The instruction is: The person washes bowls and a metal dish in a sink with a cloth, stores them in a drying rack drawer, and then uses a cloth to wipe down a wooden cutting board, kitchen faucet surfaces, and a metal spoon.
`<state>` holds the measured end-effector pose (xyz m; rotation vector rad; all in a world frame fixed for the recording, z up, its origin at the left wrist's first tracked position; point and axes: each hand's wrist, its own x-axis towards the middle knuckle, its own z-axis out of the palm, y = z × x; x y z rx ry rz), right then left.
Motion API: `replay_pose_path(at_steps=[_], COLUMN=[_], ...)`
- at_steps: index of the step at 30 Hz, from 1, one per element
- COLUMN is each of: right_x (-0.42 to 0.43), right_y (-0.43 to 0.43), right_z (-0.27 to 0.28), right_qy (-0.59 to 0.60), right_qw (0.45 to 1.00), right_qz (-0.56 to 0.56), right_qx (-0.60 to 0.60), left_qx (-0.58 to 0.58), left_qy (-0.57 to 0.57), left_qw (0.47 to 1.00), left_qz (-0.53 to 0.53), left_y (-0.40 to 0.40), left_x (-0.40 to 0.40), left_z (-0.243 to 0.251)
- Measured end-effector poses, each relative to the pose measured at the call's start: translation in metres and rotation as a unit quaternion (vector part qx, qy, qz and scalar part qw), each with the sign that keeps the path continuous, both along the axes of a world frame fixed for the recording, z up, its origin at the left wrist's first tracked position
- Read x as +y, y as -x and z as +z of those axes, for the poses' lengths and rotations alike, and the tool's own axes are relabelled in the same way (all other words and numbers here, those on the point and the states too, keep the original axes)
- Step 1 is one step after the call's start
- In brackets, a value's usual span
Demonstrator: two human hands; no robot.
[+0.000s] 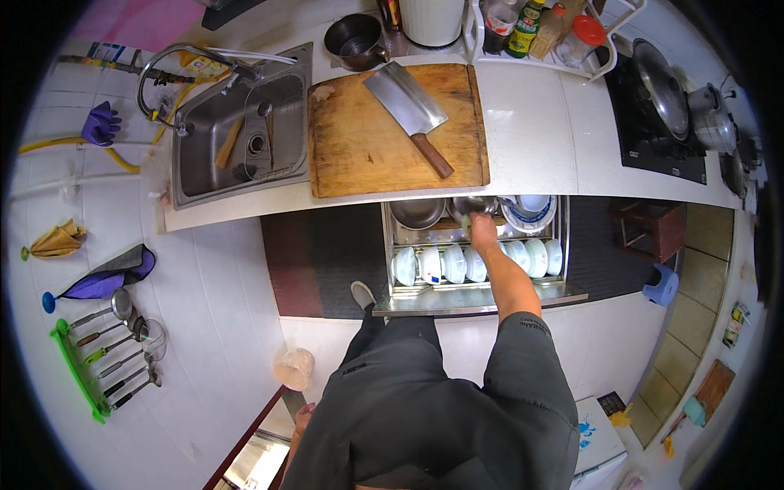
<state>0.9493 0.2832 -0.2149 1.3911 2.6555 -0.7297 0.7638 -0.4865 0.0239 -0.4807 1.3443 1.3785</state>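
My right hand [482,230] reaches down into a pulled-out metal drawer [478,304] beneath the counter. Its fingers are at a shiny metal vessel [471,205] at the back; whether they grip it is hidden. Something small and pale green [467,223] shows beside the thumb, too unclear to name. Left of the vessel lies a metal pan or bowl [418,212], and to the right are blue-and-white plates [531,222]. Several bowls [454,264] stand on edge in a row at the front. My left hand [304,415] hangs low beside my body, its fingers mostly hidden.
On the counter, a cleaver [409,101] lies across a wooden cutting board [343,147]. A stainless sink [205,156] is to the left, a black cooktop [658,153] to the right. A dark red stool [649,229] stands right of the drawer. Utensils hang from a green rack [76,373].
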Motion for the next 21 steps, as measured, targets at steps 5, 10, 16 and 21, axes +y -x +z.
replay_pose_path(at_steps=[5, 10, 16, 21], right_x=[0.014, -0.022, -0.101, -0.133], right_y=[-0.005, -0.007, -0.067, -0.093], right_z=[-0.016, 0.032, 0.027, 0.076], right_qy=[0.082, 0.057, 0.098, 0.269], right_qw=[0.985, 0.974, 0.96, 0.923], right_qz=[-0.152, -0.151, -0.2, -0.251], right_qx=[-0.024, 0.161, 0.171, 0.113], left_qx=[0.143, 0.177, 0.21, 0.199], left_qy=[0.257, 0.229, 0.179, 0.194], left_qw=[0.911, 0.936, 0.921, 0.92], left_qz=[-0.288, -0.199, -0.275, -0.278], left_y=[0.035, 0.078, 0.116, 0.1], left_x=[0.122, 0.199, 0.257, 0.254], left_z=[0.002, 0.008, -0.002, -0.039])
